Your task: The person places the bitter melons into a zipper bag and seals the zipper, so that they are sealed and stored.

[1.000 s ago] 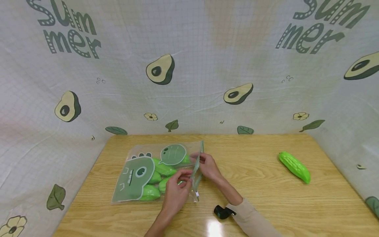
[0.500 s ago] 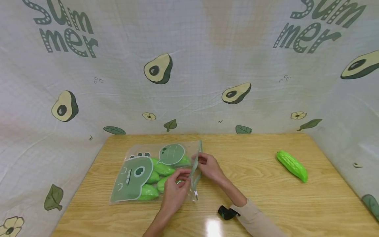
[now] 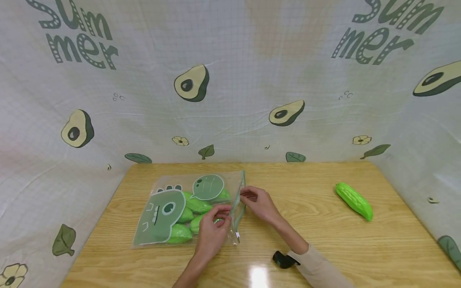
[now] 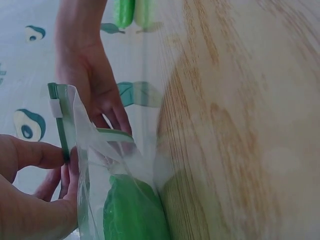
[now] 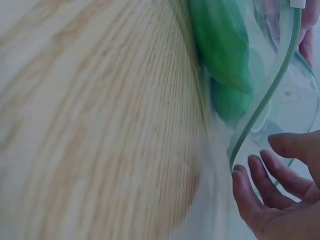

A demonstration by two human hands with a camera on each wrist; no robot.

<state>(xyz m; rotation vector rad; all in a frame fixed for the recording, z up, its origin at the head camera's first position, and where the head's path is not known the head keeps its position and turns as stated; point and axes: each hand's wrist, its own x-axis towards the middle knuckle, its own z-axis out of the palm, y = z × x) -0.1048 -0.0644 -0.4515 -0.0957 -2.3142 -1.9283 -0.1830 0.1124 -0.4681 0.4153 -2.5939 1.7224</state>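
Left hand (image 3: 211, 231) pinches the clear bag (image 3: 158, 224) (green gourds (image 3: 180, 234) inside), right hand (image 3: 261, 203) loose at its mouth (image 3: 242, 180).

The bag (image 3: 155, 230) lies on the left part of the surface (image 3: 295, 180), opening to the right. Several vegetables (image 3: 181, 233) are in the bag. The left hand (image 3: 215, 227) is at the opening; the right hand (image 3: 260, 203) is to its right and farther back. The slider (image 4: 56, 108) is at the opening's near end. A loose vegetable (image 3: 354, 201) lies right of both hands. The cloth (image 3: 230, 80) hangs behind the surface.
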